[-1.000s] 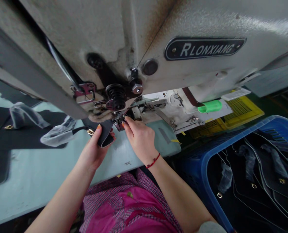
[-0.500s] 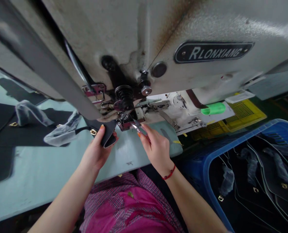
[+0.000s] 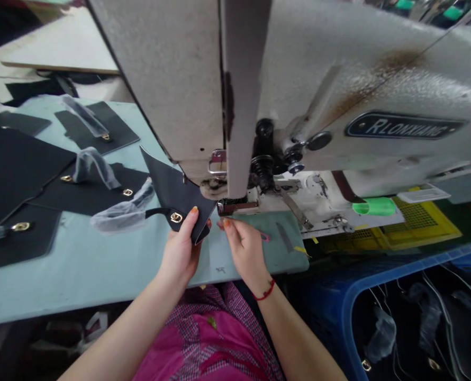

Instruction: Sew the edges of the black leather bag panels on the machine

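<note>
My left hand is closed on a black leather panel, thumb on top beside its gold buckle. The panel's upper part stands bent up against the sewing machine head. From the buckle a strap in clear plastic wrap trails left onto the table. My right hand is in a pinch just right of the panel's edge, below the machine's sewing arm; what its fingertips hold is too small to tell. A pink loop shows beside its knuckles, the rest hidden.
More black panels with wrapped straps lie on the pale green table at left. A blue basket of similar pieces stands at lower right. A green tube sits on the machine bed, with yellow crates behind.
The metal-tipped hand tool no longer shows in my right fingers, which now pinch near the panel. The panel has come out from the machine, showing more of its face. The view has shifted left.
</note>
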Motion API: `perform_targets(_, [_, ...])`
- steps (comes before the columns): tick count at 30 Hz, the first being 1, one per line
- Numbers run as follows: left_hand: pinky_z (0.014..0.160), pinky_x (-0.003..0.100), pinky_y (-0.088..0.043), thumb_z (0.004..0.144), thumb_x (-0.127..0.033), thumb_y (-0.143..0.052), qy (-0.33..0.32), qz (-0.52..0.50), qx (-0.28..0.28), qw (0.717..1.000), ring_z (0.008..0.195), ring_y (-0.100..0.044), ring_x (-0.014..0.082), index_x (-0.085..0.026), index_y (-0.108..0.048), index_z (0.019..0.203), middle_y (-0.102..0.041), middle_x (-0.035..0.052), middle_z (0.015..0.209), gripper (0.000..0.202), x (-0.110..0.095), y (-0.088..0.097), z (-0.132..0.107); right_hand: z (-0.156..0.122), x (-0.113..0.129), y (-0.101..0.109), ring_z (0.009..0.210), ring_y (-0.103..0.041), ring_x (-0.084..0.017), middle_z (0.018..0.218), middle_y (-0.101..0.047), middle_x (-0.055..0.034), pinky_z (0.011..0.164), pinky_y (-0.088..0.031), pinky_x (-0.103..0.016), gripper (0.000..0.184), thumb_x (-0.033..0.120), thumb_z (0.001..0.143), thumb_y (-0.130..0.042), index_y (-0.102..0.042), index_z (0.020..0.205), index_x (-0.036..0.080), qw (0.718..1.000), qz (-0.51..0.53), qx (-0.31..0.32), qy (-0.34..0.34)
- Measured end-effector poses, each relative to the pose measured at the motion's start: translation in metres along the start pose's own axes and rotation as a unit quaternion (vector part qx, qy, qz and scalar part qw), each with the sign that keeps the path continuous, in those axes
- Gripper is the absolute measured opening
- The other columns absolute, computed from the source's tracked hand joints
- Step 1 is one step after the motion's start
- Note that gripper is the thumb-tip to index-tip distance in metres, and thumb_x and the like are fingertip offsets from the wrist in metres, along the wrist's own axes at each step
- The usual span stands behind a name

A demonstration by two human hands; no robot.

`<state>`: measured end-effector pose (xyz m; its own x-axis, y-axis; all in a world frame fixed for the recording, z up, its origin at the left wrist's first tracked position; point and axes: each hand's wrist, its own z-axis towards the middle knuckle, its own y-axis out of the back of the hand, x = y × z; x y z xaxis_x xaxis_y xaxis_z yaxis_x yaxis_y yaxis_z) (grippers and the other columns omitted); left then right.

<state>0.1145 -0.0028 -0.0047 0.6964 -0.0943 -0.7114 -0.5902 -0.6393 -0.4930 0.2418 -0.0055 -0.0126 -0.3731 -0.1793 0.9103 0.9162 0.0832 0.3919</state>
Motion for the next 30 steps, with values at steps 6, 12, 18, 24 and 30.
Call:
perform_targets(6, [0.081, 0.018, -0.054, 0.069, -0.020, -0.082, -0.044, -0.028, 0.015, 0.999, 0.084, -0.067, 0.0103, -0.018, -0.073, 0.092, -0.074, -0.0002, 0.093, 0.025, 0.001, -0.006, -0.002, 0.022, 0.024, -0.031, 0.058, -0.045, -0.011, 0.059, -0.051, 0.0024, 0.054, -0.032, -0.022, 0.043, 0.041, 0.097, -0.049, -0.052, 0.061, 0.017, 0.989, 0.134, -0.034, -0.050])
perform_targets(12, [0.085, 0.021, -0.053, 0.067, -0.021, -0.083, -0.052, -0.037, 0.008, 0.998, 0.080, -0.067, 0.0113, -0.016, -0.072, 0.083, -0.072, -0.0010, 0.082, 0.019, 0.004, -0.007, -0.003, 0.025, 0.026, -0.043, 0.057, -0.035, -0.010, 0.058, -0.041, 0.0041, 0.053, -0.026, -0.023, 0.040, 0.036, 0.095, -0.048, -0.043, 0.060, 0.017, 0.982, 0.159, -0.056, -0.082])
perform_targets(18, [0.097, 0.030, -0.050, 0.068, -0.024, -0.082, -0.080, -0.036, 0.003, 0.996, 0.093, -0.068, 0.0169, -0.016, -0.073, 0.087, -0.074, 0.0015, 0.087, 0.022, 0.011, -0.006, -0.004, 0.027, 0.025, -0.039, 0.059, -0.032, -0.010, 0.059, -0.038, 0.0040, 0.054, -0.026, -0.023, 0.040, 0.037, 0.094, -0.047, -0.041, 0.060, 0.018, 0.982, 0.170, -0.042, -0.073])
perform_targets(24, [0.102, 0.033, -0.048, 0.076, -0.026, -0.077, -0.097, -0.042, -0.011, 0.994, 0.106, -0.066, 0.0195, -0.016, -0.071, 0.108, -0.072, 0.0067, 0.113, 0.034, 0.021, -0.012, -0.011, 0.028, 0.023, -0.031, 0.060, -0.032, -0.010, 0.060, -0.037, 0.0036, 0.054, -0.027, -0.023, 0.039, 0.039, 0.093, -0.048, -0.039, 0.061, 0.018, 0.982, 0.170, -0.013, -0.076])
perform_targets(30, [0.103, 0.029, -0.047, 0.079, -0.024, -0.074, -0.093, -0.067, -0.065, 0.991, 0.112, -0.064, 0.0179, -0.018, -0.071, 0.103, -0.072, 0.0053, 0.114, 0.025, 0.028, -0.021, -0.025, 0.028, 0.022, -0.022, 0.061, -0.035, -0.011, 0.062, -0.041, 0.0026, 0.055, -0.032, -0.022, 0.039, 0.041, 0.092, -0.049, -0.045, 0.061, 0.018, 0.982, 0.164, 0.009, -0.088])
